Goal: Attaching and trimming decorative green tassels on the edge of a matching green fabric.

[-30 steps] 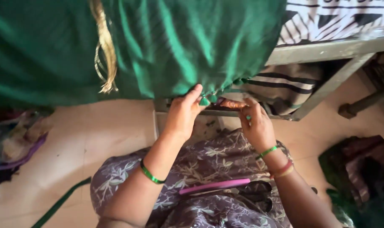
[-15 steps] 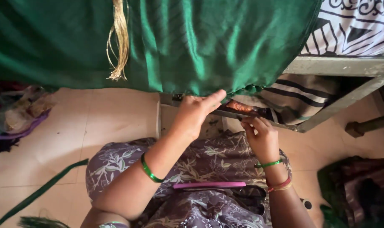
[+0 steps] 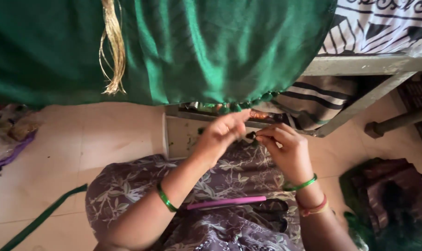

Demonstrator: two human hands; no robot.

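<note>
Pale floor tiles [image 3: 104, 139] lie under everything, and a person sits on them with a flowery purple dress over the lap. Both hands meet in the middle. The right hand [image 3: 285, 151] has its fingers pinched shut on a small dark bead [image 3: 251, 135], which sits at the fingertips, just left of them. The left hand [image 3: 220, 135] has its fingertips pressed together right beside that bead, and it seems to hold a fine thread, but this is too thin to see well. The bead is closest to the right hand. Just above the fingers hangs the edge of a big green cloth [image 3: 197, 51], with a row of little green beads [image 3: 257, 100] along it. Both wrists bend up, with green bangles on them. Below the fingers, a pink stick [image 3: 227, 202] lies sideways across the lap.
</note>
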